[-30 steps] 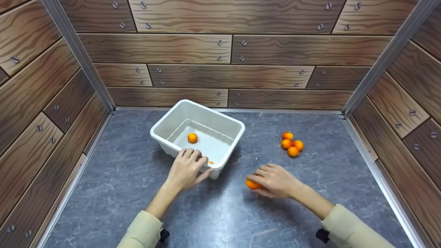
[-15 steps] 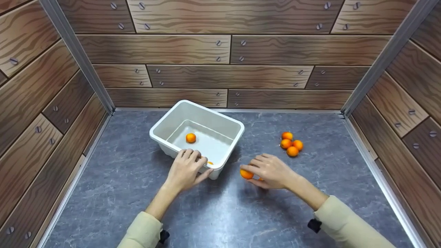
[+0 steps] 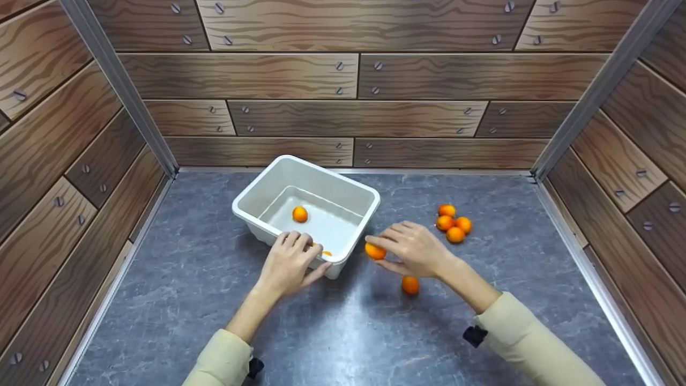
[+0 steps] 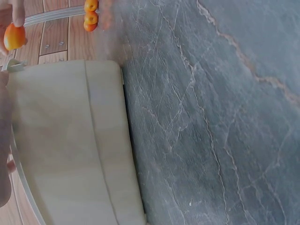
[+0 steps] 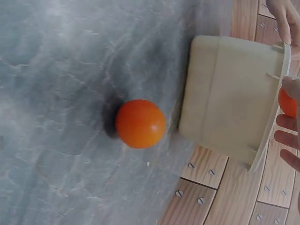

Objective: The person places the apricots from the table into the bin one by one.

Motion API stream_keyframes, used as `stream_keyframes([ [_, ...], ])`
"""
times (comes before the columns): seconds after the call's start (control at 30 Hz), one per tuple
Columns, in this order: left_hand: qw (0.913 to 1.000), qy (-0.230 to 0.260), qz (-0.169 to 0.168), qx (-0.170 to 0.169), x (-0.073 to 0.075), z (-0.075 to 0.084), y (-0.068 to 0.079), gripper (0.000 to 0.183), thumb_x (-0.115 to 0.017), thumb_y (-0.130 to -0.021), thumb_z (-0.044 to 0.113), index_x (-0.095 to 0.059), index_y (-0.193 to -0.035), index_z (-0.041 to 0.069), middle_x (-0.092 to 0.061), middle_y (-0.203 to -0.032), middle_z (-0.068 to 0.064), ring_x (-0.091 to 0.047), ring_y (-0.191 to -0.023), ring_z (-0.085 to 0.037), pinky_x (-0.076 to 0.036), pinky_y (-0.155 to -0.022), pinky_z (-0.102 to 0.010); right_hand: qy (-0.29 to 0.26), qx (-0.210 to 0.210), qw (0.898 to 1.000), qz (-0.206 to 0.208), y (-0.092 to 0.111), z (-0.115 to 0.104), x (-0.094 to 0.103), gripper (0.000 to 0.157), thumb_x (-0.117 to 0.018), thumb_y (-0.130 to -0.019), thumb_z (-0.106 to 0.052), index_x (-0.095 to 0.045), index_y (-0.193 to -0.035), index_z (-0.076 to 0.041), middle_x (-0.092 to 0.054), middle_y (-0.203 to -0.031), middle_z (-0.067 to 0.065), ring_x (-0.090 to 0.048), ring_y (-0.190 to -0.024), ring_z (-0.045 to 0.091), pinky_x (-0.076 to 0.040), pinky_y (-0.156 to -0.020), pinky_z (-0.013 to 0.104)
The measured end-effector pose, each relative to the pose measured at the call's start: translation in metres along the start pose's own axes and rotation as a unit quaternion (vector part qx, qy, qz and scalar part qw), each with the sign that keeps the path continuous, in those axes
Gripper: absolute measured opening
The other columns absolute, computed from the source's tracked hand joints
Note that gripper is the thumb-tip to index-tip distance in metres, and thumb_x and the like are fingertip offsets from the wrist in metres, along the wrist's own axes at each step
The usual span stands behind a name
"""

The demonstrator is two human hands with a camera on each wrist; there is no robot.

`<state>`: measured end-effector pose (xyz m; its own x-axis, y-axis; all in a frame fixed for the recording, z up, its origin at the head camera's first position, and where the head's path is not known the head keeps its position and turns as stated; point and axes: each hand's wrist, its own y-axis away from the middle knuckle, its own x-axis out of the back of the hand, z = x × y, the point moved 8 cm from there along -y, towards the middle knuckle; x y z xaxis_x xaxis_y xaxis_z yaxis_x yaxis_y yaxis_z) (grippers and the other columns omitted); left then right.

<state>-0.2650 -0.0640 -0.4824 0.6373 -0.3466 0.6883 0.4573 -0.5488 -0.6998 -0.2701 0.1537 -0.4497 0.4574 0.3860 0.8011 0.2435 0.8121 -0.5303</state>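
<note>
A pale grey plastic bin (image 3: 353, 214) stands left of centre, one orange (image 3: 300, 214) on its floor and bits of orange showing behind the near rim. My left hand (image 3: 289, 265) grips that near rim, fingers over the edge and thumb outside. Just off the bin's right side, my right hand (image 3: 415, 251) holds an orange (image 3: 375, 250) between thumb and fingers, raised above the table. In the right wrist view this held orange (image 5: 287, 103) is partly hidden by the hand, close to the bin's rim. Another orange (image 3: 410, 285) lies on the table below the right wrist.
Several oranges (image 3: 455, 234) sit clustered on the table right of the bin. The grey marbled tabletop (image 3: 332, 332) is bounded by wood-patterned walls (image 3: 429, 118) at the back and both sides, with metal strips along the edges.
My right hand has lifted an orange and moved it up and left toward the bin, uncovering another on the table. The left hand stays on the rim; the orange in the bin shifts slightly.
</note>
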Motion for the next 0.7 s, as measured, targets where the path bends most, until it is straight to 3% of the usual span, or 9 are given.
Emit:
stream_keyframes([
  [0.4,0.9999,-0.004,-0.013,0.001,-0.001,0.001,0.001,0.038,-0.058,-0.099,0.058,-0.066,-0.097,0.02,-0.065,-0.095,-0.002,-0.061,-0.087,-0.025,-0.052,-0.083,-0.042,0.011,-0.026,0.999,0.021,-0.02,0.016,0.0,0.054,-0.091,-0.078,-0.039,-0.075,-0.123,-0.014,-0.078,-0.097,0.0,-0.074,-0.087,0.021,-0.062,-0.079,0.036],
  [0.7,0.9998,-0.005,-0.018,0.005,-0.002,0.0,0.0,0.037,-0.064,-0.096,0.057,-0.066,-0.097,0.021,-0.064,-0.095,-0.003,-0.06,-0.087,-0.025,-0.052,-0.083,-0.042,0.001,-0.059,0.998,0.022,-0.036,0.026,-0.007,0.051,-0.088,-0.081,-0.039,-0.075,-0.122,-0.012,-0.079,-0.104,0.006,-0.076,-0.089,0.024,-0.063,-0.079,0.038],
])
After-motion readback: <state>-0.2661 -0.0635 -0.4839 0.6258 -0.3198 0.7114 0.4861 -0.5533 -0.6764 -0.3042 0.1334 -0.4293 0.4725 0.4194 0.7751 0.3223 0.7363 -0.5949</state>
